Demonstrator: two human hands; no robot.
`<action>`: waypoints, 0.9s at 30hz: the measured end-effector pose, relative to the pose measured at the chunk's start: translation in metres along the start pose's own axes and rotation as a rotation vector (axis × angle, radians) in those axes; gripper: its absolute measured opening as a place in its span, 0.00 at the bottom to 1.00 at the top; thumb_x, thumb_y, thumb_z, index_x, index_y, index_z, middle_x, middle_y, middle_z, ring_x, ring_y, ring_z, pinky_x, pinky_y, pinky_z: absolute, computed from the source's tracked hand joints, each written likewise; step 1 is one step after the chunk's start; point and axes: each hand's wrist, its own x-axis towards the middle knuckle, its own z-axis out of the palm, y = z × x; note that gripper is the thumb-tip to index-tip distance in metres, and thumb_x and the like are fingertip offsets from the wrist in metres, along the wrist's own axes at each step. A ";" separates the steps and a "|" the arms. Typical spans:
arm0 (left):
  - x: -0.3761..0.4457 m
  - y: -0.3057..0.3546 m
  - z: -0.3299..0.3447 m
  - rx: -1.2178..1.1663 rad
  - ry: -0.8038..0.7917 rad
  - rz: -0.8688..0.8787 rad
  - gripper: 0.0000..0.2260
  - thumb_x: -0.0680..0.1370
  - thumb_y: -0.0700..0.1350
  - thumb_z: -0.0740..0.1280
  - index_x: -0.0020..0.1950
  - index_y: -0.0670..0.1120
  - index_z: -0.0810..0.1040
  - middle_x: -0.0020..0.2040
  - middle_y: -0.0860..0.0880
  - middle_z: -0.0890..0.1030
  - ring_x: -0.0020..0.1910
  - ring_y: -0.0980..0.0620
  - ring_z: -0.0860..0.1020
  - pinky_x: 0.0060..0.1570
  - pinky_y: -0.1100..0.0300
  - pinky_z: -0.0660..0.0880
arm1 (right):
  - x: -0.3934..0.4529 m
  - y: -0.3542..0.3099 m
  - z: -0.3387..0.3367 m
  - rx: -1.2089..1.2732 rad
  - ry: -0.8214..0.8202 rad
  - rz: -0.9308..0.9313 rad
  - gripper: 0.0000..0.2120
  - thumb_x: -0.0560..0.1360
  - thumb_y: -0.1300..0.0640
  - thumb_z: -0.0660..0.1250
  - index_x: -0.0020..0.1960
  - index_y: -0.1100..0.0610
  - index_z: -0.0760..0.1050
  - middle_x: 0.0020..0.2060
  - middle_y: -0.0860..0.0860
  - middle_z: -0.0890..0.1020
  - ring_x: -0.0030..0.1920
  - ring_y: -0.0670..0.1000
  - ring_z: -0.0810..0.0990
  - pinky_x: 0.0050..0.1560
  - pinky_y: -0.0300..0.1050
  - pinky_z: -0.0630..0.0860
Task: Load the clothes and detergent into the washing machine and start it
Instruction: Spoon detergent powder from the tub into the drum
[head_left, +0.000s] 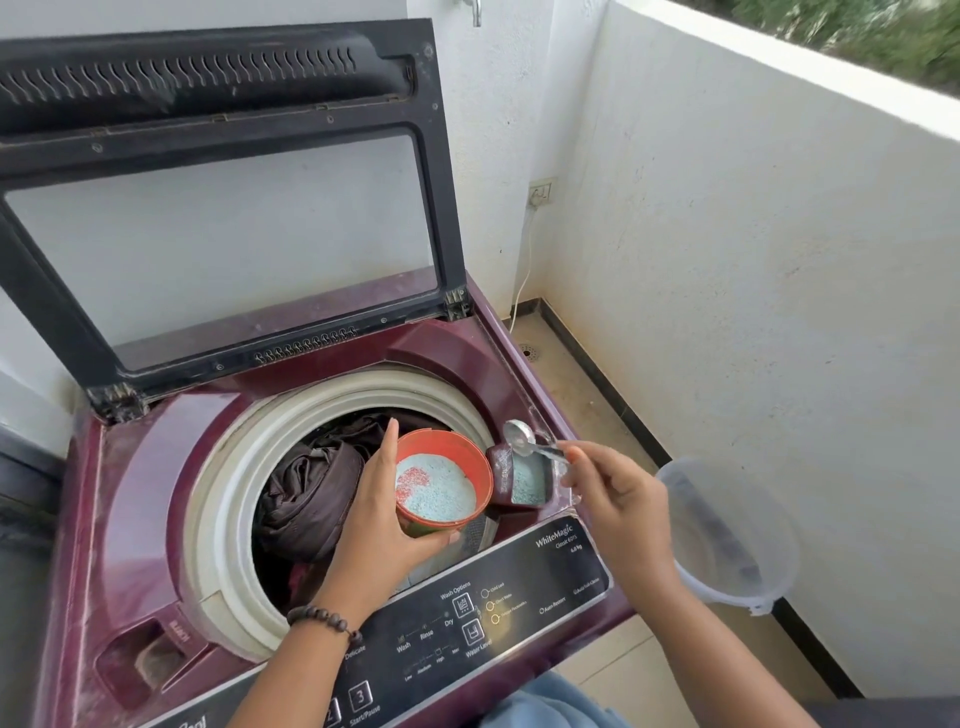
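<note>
Hands (387, 512) grip an orange detergent cup (444, 480) and pinch a spoon (524, 441) above the "WhiteMagic" panel (519, 587).

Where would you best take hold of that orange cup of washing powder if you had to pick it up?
Grip the orange cup round its side wall, below the rim, coming from the side. It is open-topped and holds loose powder, so a sideways hold likely keeps it level and the mouth free. The left hand grips it this way, while the right hand pinches the spoon.
</note>
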 end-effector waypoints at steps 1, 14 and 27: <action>0.001 0.000 0.001 -0.005 -0.003 0.003 0.58 0.62 0.44 0.83 0.79 0.56 0.44 0.67 0.60 0.61 0.63 0.70 0.60 0.56 0.86 0.54 | 0.002 -0.008 0.002 0.174 -0.014 0.120 0.08 0.78 0.55 0.65 0.50 0.53 0.83 0.31 0.48 0.82 0.30 0.42 0.76 0.32 0.36 0.73; -0.001 0.034 0.004 -0.094 -0.021 0.102 0.57 0.63 0.53 0.81 0.76 0.66 0.42 0.72 0.60 0.64 0.70 0.68 0.62 0.62 0.80 0.59 | 0.012 -0.030 0.019 0.318 -0.174 0.374 0.04 0.75 0.54 0.72 0.42 0.54 0.81 0.26 0.56 0.80 0.28 0.57 0.74 0.35 0.55 0.77; 0.013 0.073 0.012 -0.191 0.020 0.154 0.59 0.60 0.61 0.79 0.77 0.65 0.40 0.76 0.53 0.63 0.73 0.60 0.64 0.70 0.58 0.67 | 0.014 -0.031 -0.011 0.130 -0.466 0.138 0.54 0.64 0.41 0.78 0.76 0.36 0.43 0.68 0.35 0.64 0.68 0.35 0.66 0.63 0.25 0.64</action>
